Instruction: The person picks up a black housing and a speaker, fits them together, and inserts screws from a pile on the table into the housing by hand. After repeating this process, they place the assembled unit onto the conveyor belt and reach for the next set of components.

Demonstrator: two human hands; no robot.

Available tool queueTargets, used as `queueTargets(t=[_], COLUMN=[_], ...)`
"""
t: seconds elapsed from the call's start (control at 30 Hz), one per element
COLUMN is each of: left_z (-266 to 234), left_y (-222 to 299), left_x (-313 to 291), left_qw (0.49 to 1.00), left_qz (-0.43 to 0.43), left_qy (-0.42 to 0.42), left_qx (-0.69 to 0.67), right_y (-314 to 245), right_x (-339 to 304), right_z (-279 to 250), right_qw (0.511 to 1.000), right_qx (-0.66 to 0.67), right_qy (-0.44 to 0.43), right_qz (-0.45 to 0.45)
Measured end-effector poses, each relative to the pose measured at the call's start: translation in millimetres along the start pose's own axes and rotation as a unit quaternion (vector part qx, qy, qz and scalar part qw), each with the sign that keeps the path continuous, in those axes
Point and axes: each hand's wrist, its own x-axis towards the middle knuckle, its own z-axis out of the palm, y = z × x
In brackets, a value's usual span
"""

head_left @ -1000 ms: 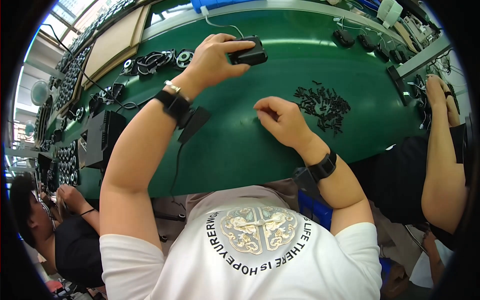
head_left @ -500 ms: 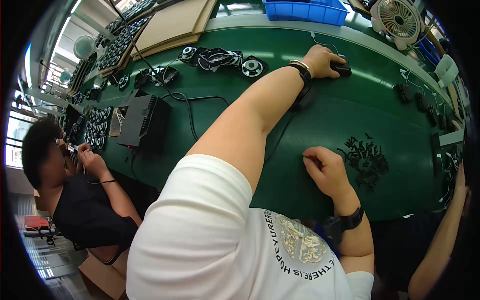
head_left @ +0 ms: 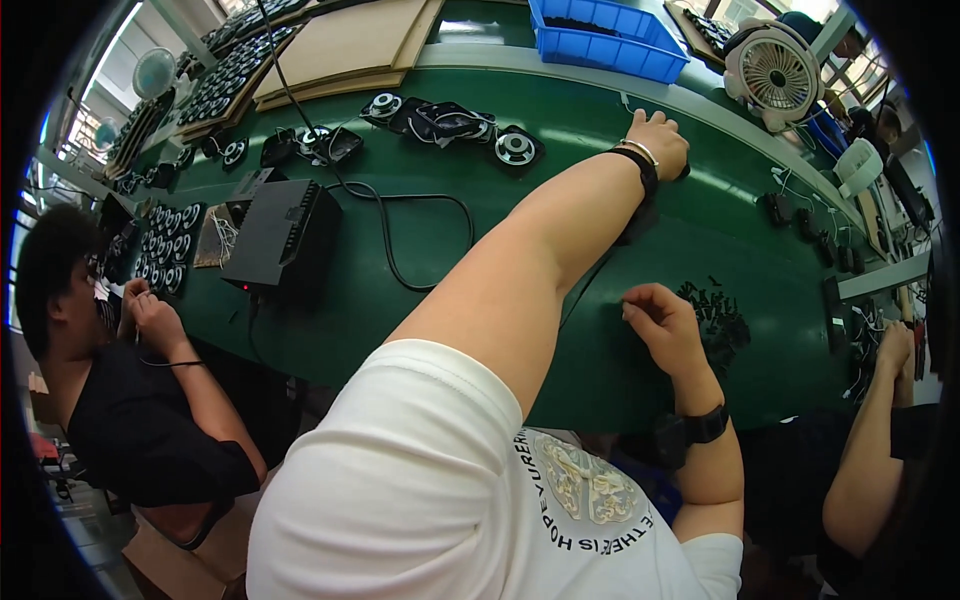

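Note:
My left arm stretches across the green table. At its end my left hand is closed over a small black box, which is mostly hidden beneath the fingers. A short white cable end lies just beyond that hand. Nearer to me, my right hand hovers with curled fingers, thumb and forefinger close together. What it pinches, if anything, is too small to make out. Right beside it lies a loose pile of small black strip-like pieces, partly covered by the hand.
Several speakers lie along the far left. A black power unit with cables stands left. Behind are a blue bin and a fan. Black boxes with white cables sit right. People work on both sides.
The view has shifted a little. My left hand has turned over the black box, hiding more of it. My right hand stays curled beside the pile.

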Motion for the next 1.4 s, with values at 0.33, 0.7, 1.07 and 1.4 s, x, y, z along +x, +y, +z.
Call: queueTargets(t=[0.33,0.7,1.07,1.4], left_z=[-93.0,-55.5,-106.6,-77.9], left_y=[-170.3,-257.8,-146.2,-39.9], left_x=[-151.8,-190.7,-223.6,-322.4], left_qw=[0.987,0.99,0.903,0.51], left_qz=[-0.127,-0.105,-0.104,-0.044], left_qy=[-0.005,0.09,0.141,-0.141], left_qx=[0.098,-0.02,-0.393,-0.847], right_y=[-5.2,-15.9,-50.2,-12.1], right_x=[138.6,231.1,180.6,-5.2], right_z=[-6.9,71.0,54.1,30.6], right_qw=[0.876,0.854,0.84,0.865], right_qx=[-0.364,-0.508,-0.491,-0.386], right_qy=[0.115,0.055,0.022,-0.067], right_qz=[-0.295,-0.1,-0.23,-0.313])
